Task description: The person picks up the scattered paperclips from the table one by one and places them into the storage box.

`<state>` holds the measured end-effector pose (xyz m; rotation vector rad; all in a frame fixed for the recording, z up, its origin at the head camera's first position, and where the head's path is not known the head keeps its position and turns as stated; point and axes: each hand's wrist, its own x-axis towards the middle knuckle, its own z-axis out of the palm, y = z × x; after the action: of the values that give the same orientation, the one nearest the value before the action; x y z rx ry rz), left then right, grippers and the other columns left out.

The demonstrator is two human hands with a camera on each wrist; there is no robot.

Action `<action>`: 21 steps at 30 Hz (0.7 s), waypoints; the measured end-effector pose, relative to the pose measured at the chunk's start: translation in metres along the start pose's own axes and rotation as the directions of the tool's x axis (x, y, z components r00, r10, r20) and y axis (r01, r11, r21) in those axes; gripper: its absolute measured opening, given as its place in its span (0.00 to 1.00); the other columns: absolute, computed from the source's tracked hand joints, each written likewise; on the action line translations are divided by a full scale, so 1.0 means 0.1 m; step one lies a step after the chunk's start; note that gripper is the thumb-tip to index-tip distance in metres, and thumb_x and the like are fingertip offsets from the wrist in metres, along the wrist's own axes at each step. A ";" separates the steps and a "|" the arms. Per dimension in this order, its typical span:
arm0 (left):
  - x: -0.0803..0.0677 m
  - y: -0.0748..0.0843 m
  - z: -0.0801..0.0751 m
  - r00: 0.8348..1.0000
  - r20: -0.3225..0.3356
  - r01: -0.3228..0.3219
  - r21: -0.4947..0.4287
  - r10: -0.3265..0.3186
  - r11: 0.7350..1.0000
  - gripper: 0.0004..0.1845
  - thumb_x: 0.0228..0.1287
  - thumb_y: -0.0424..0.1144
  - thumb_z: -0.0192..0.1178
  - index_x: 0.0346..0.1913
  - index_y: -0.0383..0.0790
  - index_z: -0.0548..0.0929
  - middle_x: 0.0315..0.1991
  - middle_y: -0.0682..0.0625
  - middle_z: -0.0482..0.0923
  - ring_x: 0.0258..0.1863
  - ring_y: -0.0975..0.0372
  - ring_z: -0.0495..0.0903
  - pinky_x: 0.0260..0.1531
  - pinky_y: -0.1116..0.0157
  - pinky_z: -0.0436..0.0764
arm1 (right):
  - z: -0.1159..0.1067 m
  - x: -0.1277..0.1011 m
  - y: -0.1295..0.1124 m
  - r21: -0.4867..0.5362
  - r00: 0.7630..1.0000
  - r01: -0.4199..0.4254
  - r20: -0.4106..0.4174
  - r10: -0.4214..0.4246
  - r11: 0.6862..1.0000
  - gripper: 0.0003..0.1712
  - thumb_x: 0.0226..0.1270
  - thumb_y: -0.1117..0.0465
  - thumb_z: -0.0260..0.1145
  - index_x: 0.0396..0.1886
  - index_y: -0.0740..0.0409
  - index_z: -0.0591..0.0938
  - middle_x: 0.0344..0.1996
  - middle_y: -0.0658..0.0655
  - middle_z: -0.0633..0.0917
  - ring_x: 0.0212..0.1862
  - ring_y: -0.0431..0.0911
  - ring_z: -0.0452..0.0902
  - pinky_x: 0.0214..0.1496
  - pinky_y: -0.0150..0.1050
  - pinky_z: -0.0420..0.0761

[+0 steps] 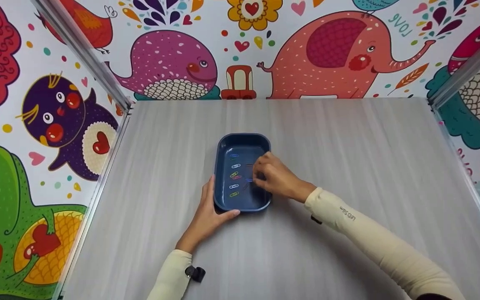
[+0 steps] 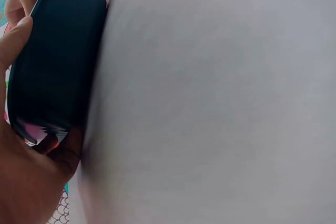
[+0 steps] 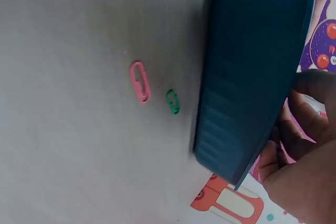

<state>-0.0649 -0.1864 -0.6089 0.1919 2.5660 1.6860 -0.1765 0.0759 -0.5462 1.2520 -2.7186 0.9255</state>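
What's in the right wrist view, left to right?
Pink paper clip → green paper clip → dark blue tray → right hand, fingers over the tray's rim.

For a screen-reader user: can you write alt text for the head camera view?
A person's right hand reaches into a dark blue tray holding coloured paper clips, while the left hand grips the tray's near left corner. The tray sits mid-way on a grey table walled by cartoon-animal panels.
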 end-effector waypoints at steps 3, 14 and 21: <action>0.00 0.00 0.00 1.000 0.000 0.000 -0.006 0.000 1.000 0.72 0.60 0.52 0.85 0.91 0.37 0.42 0.88 0.36 0.47 0.86 0.43 0.52 0.82 0.42 0.55 | 0.03 0.04 -0.04 -0.049 0.999 -0.001 0.043 0.003 0.999 0.04 0.67 0.68 0.77 0.32 0.60 0.90 0.37 0.56 0.88 0.47 0.54 0.76 0.54 0.51 0.78; 0.00 -0.01 0.00 1.000 0.005 0.013 -0.013 -0.013 1.000 0.71 0.60 0.51 0.85 0.91 0.38 0.42 0.88 0.36 0.47 0.86 0.43 0.53 0.82 0.40 0.55 | 0.09 0.21 -0.10 -0.101 0.978 -0.018 0.204 0.038 0.995 0.03 0.65 0.70 0.75 0.30 0.63 0.90 0.33 0.58 0.87 0.41 0.56 0.75 0.50 0.54 0.78; 0.00 -0.01 0.00 1.000 0.005 0.001 -0.014 -0.001 1.000 0.71 0.60 0.51 0.85 0.91 0.39 0.42 0.88 0.36 0.47 0.86 0.43 0.52 0.82 0.41 0.55 | 0.10 0.34 -0.11 -0.099 0.949 -0.007 0.313 0.038 0.995 0.11 0.65 0.73 0.71 0.22 0.63 0.84 0.23 0.56 0.84 0.32 0.53 0.78 0.68 0.61 0.78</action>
<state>-0.0650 -0.1866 -0.6097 0.1931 2.5495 1.7011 -0.1899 0.0417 -0.5405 1.4657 -2.9775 0.6319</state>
